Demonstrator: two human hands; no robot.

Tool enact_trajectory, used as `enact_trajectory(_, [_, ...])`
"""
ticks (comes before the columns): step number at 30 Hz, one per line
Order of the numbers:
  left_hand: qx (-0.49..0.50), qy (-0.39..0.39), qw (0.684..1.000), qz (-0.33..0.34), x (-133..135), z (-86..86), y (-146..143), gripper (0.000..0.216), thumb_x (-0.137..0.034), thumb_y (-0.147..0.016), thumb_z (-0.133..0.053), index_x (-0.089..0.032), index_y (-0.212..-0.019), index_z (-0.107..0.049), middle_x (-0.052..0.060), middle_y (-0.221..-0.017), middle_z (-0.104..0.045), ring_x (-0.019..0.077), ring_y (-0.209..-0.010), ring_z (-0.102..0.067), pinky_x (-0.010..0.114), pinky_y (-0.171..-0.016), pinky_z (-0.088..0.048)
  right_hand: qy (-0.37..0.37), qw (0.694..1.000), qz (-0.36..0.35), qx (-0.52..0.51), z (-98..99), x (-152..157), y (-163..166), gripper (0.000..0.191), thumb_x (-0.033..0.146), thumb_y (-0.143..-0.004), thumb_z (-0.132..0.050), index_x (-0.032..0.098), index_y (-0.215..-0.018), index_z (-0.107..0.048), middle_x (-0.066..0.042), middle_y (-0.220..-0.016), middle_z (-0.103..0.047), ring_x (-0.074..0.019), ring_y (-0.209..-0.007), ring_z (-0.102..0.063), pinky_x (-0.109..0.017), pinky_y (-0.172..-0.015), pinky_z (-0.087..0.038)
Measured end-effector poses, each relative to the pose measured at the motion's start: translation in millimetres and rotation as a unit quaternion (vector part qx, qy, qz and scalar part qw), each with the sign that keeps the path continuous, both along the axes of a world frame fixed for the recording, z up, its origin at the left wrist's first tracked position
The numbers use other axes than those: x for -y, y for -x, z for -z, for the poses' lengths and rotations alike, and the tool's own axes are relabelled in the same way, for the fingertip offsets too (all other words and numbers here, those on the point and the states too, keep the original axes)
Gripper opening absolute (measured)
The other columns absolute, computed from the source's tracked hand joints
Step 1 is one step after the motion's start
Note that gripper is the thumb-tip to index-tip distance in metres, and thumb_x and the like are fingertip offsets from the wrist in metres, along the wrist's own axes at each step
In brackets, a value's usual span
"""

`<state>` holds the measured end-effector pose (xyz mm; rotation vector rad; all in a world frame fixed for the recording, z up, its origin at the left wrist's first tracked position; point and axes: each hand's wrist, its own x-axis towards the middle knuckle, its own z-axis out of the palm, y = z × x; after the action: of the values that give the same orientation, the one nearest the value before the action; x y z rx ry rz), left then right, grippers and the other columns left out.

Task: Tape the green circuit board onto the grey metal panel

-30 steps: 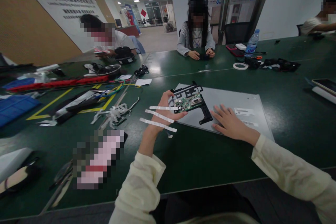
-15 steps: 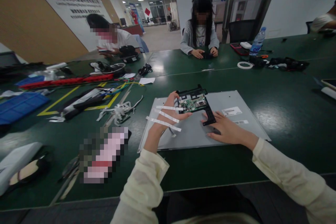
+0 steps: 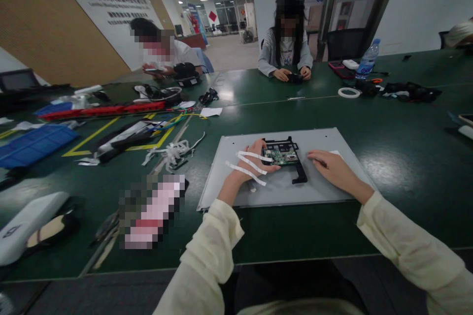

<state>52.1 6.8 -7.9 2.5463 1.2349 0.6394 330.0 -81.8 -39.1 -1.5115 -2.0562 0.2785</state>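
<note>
My left hand [image 3: 250,161] grips the left side of a black plastic frame [image 3: 301,173] that carries a green circuit board [image 3: 284,157]. Several white tape strips [image 3: 247,171] are stuck across the back of this hand. The frame is low over a flat grey panel [image 3: 218,177]; whether it touches the panel I cannot tell. To the right of the frame, apart from it, my right hand [image 3: 334,170] hovers over the panel with loosely bent fingers. Nothing shows in those fingers. A white label [image 3: 335,152] on the panel is mostly hidden behind this hand.
Crumpled white strips [image 3: 173,155], a blurred-out pink object [image 3: 155,211] and a blue bin [image 3: 37,145] lie to the left. Across the green table [image 3: 251,103] sit two people. A tape roll [image 3: 349,92] and a water bottle [image 3: 368,59] stand at the back right.
The black frame with its board has come down and right, tilting flatter over the panel. My right hand has moved away from the frame's lower arm to the right, its fingers drawing in.
</note>
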Motion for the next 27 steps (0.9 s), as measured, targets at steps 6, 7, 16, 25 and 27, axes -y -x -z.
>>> enact_trajectory(6, [-0.054,0.025,0.998,0.021,-1,10.8,1,0.082,-0.058,-0.065,-0.069,-0.020,-0.131,-0.038,0.015,-0.137,-0.047,0.0345,-0.132,-0.039,0.053,-0.109,-0.028,-0.001,1.000,-0.014,0.001,2.5,0,2,0.036,0.025,-0.090,-0.041,0.021,-0.118,-0.062,-0.005,-0.129,-0.058,-0.0200,-0.120,-0.053,-0.042,-0.107,-0.039])
enact_trajectory(7, [-0.060,0.038,0.997,0.020,-1,10.3,2,0.090,-0.058,-0.065,-0.069,-0.019,-0.137,-0.032,0.017,-0.144,-0.039,0.0354,-0.137,-0.031,0.055,-0.110,-0.025,0.000,1.000,-0.015,0.000,2.9,0,1,0.036,0.025,-0.090,-0.041,0.022,-0.118,-0.062,-0.005,-0.129,-0.058,-0.0198,-0.120,-0.053,-0.042,-0.107,-0.039])
enact_trajectory(16, [0.089,0.011,0.996,0.004,13,-42.3,40,0.091,-0.048,-0.080,-0.061,-0.023,-0.150,-0.009,0.013,-0.155,-0.021,0.0294,-0.141,-0.026,0.048,-0.113,-0.026,0.001,1.000,-0.008,-0.006,4.3,2,-2,0.040,0.031,-0.092,-0.040,0.023,-0.127,-0.056,-0.006,-0.131,-0.056,-0.0204,-0.123,-0.050,-0.042,-0.108,-0.037])
enact_trajectory(25, [0.017,0.080,0.997,-0.016,44,-52.7,91,0.062,-0.048,-0.078,-0.062,-0.028,-0.135,-0.047,0.006,-0.136,-0.053,0.0306,-0.124,-0.051,0.047,-0.107,-0.039,0.038,0.991,-0.121,0.050,-16.1,20,15,0.053,0.049,-0.090,-0.045,0.034,-0.140,-0.040,-0.001,-0.152,-0.028,-0.0249,-0.134,-0.035,-0.047,-0.108,-0.034])
enact_trajectory(27, [0.015,0.109,0.994,-0.011,51,-43.9,94,0.063,-0.048,-0.078,-0.062,-0.027,-0.136,-0.046,0.006,-0.137,-0.052,0.0311,-0.123,-0.052,0.049,-0.105,-0.040,0.039,0.988,-0.134,0.062,-16.1,21,18,0.055,0.052,-0.088,-0.048,0.033,-0.139,-0.042,-0.002,-0.153,-0.026,-0.0263,-0.135,-0.034,-0.049,-0.107,-0.035])
